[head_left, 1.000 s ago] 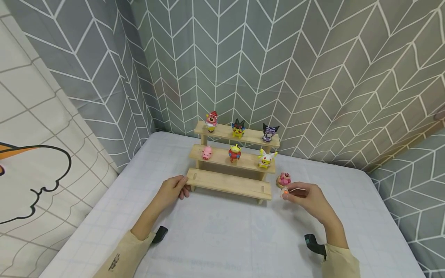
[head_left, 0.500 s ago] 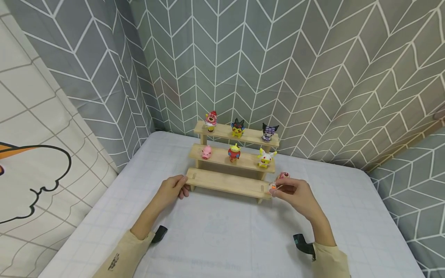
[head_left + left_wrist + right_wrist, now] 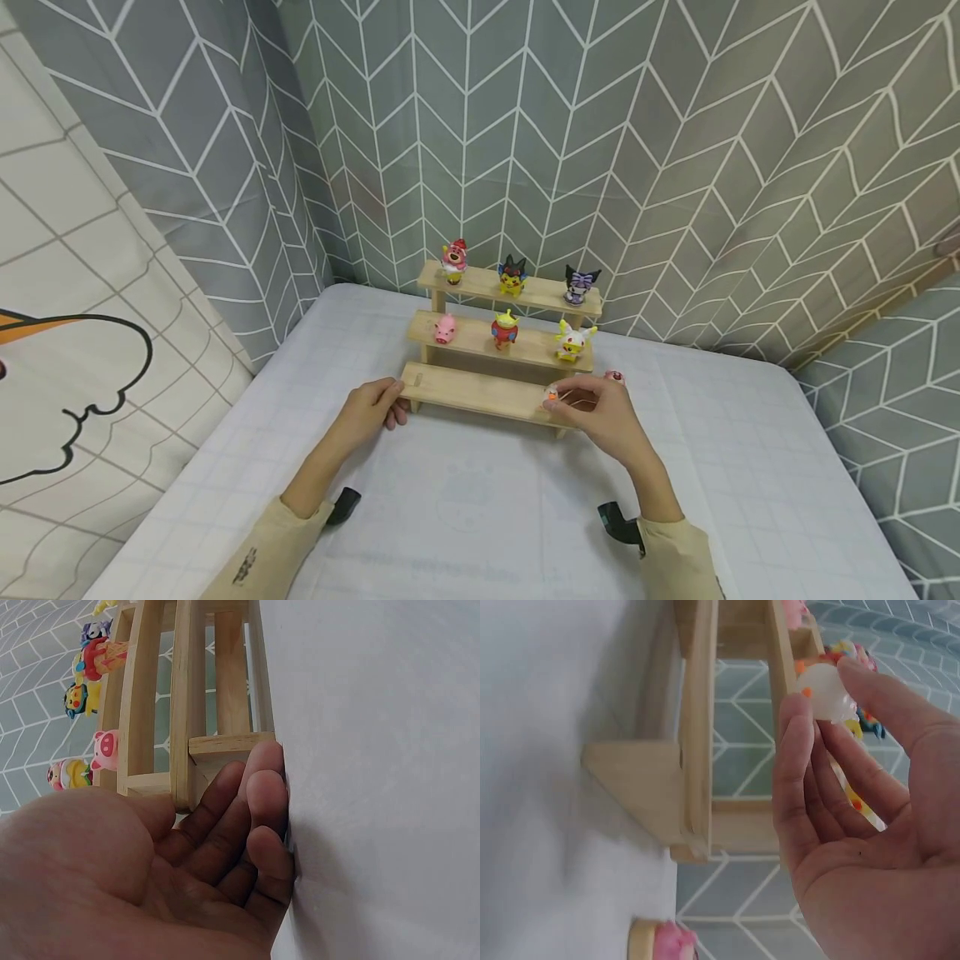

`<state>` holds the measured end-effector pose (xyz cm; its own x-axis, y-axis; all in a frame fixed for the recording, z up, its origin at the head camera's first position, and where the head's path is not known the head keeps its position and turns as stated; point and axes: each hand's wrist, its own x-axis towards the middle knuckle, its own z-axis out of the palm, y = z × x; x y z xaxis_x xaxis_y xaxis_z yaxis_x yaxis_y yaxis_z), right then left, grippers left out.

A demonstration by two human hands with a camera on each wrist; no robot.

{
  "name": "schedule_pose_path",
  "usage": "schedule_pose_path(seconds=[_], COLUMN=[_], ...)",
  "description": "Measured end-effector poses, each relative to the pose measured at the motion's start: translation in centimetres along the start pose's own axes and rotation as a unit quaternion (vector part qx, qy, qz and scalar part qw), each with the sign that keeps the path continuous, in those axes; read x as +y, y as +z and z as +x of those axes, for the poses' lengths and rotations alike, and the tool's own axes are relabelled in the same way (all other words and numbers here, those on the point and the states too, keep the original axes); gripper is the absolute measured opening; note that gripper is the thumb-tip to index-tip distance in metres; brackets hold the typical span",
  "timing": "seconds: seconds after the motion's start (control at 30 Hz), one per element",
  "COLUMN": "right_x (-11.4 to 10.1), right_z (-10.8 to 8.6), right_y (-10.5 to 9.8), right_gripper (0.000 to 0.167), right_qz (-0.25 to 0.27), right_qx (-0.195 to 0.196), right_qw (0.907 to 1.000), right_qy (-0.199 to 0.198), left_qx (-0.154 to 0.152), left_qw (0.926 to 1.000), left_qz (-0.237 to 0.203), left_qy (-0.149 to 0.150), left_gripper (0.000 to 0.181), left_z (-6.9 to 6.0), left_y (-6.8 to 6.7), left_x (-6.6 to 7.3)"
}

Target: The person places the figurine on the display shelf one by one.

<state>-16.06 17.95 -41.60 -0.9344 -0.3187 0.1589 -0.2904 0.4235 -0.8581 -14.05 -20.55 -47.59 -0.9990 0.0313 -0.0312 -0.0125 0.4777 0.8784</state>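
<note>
My right hand (image 3: 603,417) pinches a small white figurine (image 3: 826,691) with orange spots between thumb and fingertips. It is over the right part of the bottom step of a three-step wooden display stand (image 3: 480,390). Whether the figurine touches the board, I cannot tell. My left hand (image 3: 372,408) holds the left end of that bottom step, the thumb at the board's edge and the fingers curled beside the leg (image 3: 232,744). On the middle step stand a pink pig figurine (image 3: 445,328), a red-and-yellow-green alien figurine (image 3: 505,330) and a white-and-yellow eared figurine (image 3: 572,341).
The top step bears a pink bear figurine with a red hat (image 3: 454,261), a yellow figurine with a dark hood (image 3: 512,276) and a purple-black figurine (image 3: 580,284). Right of the stand, a pink figurine (image 3: 673,941) sits on the white-covered table (image 3: 465,517). Patterned curtains (image 3: 510,125) hang behind.
The right hand has carried the white figurine leftward from beside the pink figurine on the table to over the bottom step. The left hand stays at the stand's left end.
</note>
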Motion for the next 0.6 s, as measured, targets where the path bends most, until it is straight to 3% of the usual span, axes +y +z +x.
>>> schedule_pose_path(seconds=[0.17, 0.6], right_x=[-0.5, -1.4], right_z=[0.7, 2.5], right_y=[2.1, 6.2], right_gripper=[0.025, 0.022], right_qz=[-0.007, 0.008], right_qx=[0.004, 0.028], right_qw=[0.9999, 0.9995], right_qy=[0.011, -0.012], left_qx=[0.002, 0.000], left_qw=[1.0000, 1.0000], left_qz=[-0.001, 0.000], left_qy=[0.003, 0.006], left_gripper=[0.041, 0.041], left_z=[-0.1, 0.0], left_y=[0.0, 0.0], left_x=[0.0, -0.2])
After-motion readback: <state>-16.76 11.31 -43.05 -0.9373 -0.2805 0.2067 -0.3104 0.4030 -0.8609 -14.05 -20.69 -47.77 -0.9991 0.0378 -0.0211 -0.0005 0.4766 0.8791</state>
